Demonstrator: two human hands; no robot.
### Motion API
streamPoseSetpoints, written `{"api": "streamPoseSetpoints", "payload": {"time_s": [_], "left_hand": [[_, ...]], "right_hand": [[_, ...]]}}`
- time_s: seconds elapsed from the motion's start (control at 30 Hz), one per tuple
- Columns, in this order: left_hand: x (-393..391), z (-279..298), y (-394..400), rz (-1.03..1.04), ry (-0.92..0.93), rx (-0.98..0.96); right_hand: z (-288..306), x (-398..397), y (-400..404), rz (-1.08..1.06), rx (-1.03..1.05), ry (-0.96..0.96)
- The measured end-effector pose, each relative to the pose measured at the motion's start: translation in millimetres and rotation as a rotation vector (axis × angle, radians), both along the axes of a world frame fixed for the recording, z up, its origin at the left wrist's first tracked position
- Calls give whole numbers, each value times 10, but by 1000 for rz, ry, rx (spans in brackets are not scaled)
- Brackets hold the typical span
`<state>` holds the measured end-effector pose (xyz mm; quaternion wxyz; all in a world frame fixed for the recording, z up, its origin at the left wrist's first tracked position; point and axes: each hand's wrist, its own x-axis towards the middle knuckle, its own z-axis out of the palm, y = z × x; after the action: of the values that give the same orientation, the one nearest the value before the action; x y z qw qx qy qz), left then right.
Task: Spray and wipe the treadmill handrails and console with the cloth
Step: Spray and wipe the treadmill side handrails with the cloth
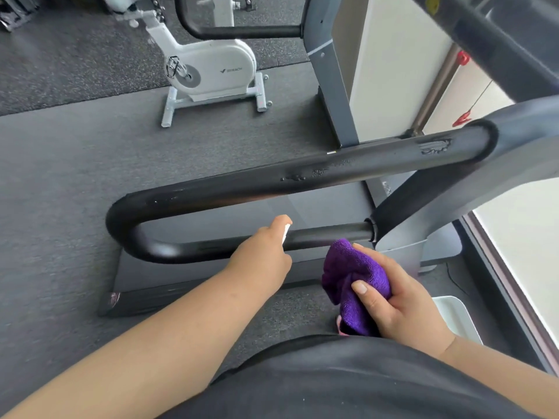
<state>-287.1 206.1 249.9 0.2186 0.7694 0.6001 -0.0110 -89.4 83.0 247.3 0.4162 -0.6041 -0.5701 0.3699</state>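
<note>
Head view looked down past a dark shirt [348,382] to the black foam handrail [302,176], the landmark for all that followed. Nearest the body, just below the handrail's lower bar, the right hand [399,300] held the bunched purple cloth [351,276], thumb laid across the front and fingers curled round the back of the wad. A little farther out, the left hand [266,252] reached forward with the wrist nearly straight and overlapped the lower bar; a small white piece, probably the nozzle of a spray bottle [286,232], showed at its fingertips. The fingers were folded round it and mostly hidden behind the back of the hand, so which one pressed the trigger could not be told.

Wet patches and beads lay on the upper bar, toward its right end. To spray well, the nozzle would have needed aiming at the dull stretch near the left bend, lightly, with the cloth following before the liquid ran.

Beyond the handrail stood a grey upright [332,86] and, farther left on the dark floor [75,161], a white exercise bike [211,71]. The console was not clearly in view.
</note>
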Motion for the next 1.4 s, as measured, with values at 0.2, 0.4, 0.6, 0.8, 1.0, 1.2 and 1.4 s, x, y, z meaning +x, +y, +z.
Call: {"api": "streamPoseSetpoints", "payload": {"time_s": [0.2,0.4,0.6,0.8,1.0,1.2,1.4], "left_hand": [[368,56,-59,-90,-7,12],[855,32,-90,-190,-25,23],[926,131,-164,-92,-82,-33],[768,351,-462,-101,-233,-71],[745,664,-690,-126,-433,76],[557,743,-836,-61,-542,286],[483,720,-915,-31,-621,384]], "right_hand": [[36,161,-94,-63,-1,-9],[-17,347,-207,-117,27,-5],[111,494,-298,-180,109,13],[856,650,-47,-450,547,41],[1279,740,648,-334,469,-481],[1211,401,900,-236,275,-990],[1209,79,1018,-35,407,-951]]}}
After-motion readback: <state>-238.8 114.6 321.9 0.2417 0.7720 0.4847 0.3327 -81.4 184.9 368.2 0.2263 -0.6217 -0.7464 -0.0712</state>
